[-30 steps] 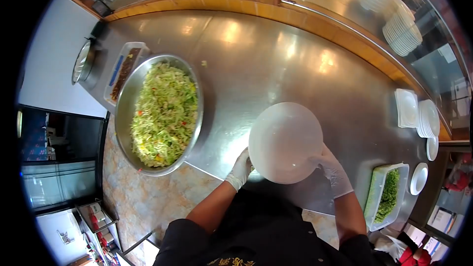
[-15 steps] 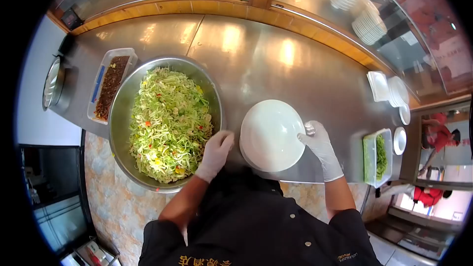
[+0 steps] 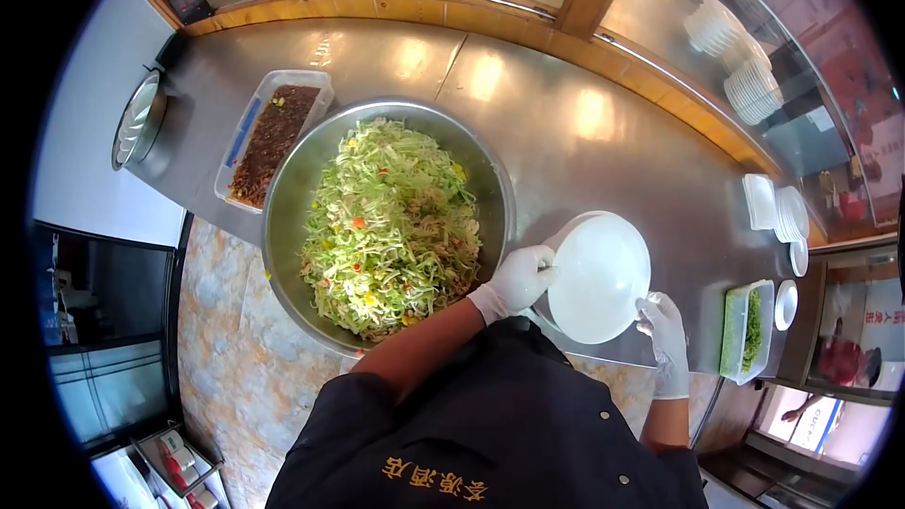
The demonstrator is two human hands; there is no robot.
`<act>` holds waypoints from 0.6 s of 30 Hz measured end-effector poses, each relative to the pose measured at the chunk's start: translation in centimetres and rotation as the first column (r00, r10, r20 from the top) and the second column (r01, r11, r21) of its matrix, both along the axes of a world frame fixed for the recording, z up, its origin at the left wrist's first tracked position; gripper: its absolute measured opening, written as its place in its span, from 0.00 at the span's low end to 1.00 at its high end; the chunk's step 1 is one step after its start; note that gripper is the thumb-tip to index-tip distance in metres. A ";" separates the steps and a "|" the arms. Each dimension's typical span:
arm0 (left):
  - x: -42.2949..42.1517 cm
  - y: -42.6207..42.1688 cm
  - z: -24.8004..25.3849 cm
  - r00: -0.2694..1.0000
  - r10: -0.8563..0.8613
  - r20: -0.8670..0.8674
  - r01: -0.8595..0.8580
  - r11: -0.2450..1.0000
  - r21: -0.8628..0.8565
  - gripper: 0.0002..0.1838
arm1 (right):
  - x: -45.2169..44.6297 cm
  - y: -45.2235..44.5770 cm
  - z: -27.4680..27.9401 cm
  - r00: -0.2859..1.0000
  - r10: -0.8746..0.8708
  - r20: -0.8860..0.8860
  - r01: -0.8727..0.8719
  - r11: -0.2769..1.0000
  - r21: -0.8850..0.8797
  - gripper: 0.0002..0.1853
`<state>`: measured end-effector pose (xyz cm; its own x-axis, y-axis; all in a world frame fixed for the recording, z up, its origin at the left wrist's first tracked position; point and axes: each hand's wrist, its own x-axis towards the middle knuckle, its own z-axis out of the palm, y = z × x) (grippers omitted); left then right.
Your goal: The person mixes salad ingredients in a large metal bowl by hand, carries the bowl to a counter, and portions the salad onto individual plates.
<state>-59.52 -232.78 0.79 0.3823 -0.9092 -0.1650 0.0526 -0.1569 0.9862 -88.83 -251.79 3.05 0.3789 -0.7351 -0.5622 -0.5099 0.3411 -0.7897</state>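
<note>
Head cam: left hand [image 3: 521, 280] is now reaching the white dish's [image 3: 601, 278] 9 o'clock rim instead of hanging by the metal bowl [image 3: 286, 226], so both hands are working the dish. Right hand [image 3: 666, 339] is pinching its 4 o'clock rim; can't tell if the left's gripping. Dish is sitting at the metal bowl's 3 o'clock, looking round, glossy and a bit tilted.
</note>
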 end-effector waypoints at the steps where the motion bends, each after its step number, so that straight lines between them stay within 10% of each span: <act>1: -0.2 0.7 0.2 0.999 -0.020 -0.030 0.020 1.000 0.005 0.06 | -0.5 0.3 0.0 1.000 0.010 0.002 -0.010 1.000 -0.001 0.12; 7: 0.8 2.6 2.3 0.919 -0.038 -0.392 0.008 0.997 -0.079 0.08 | 0.8 3.1 5.3 0.932 -0.019 0.362 -0.018 0.995 0.100 0.14; 10: 7.9 5.3 5.0 0.954 -0.127 0.273 0.173 0.973 -0.154 0.17 | 0.3 3.7 3.9 0.913 -0.044 0.405 0.007 0.996 0.092 0.17; 12: 15.6 8.7 4.3 0.778 0.121 0.616 -0.163 0.987 0.013 0.34 | -0.6 3.7 2.0 0.917 -0.031 0.397 0.024 0.999 0.021 0.18; 13: 19.7 11.2 3.2 0.471 0.070 0.879 -0.286 0.955 0.077 0.42 | -0.4 3.9 2.1 0.903 -0.035 0.429 0.033 0.999 0.012 0.20; 15: 25.7 15.9 -0.3 0.599 -0.057 0.798 -0.529 0.720 0.449 0.49 | 1.1 5.7 2.9 0.868 -0.041 0.496 0.048 0.999 -0.002 0.24; 18: 25.7 15.9 -1.6 0.867 -0.226 0.445 -0.142 0.742 0.655 0.57 | 4.6 7.1 3.8 0.824 -0.076 0.561 0.090 0.996 0.003 0.33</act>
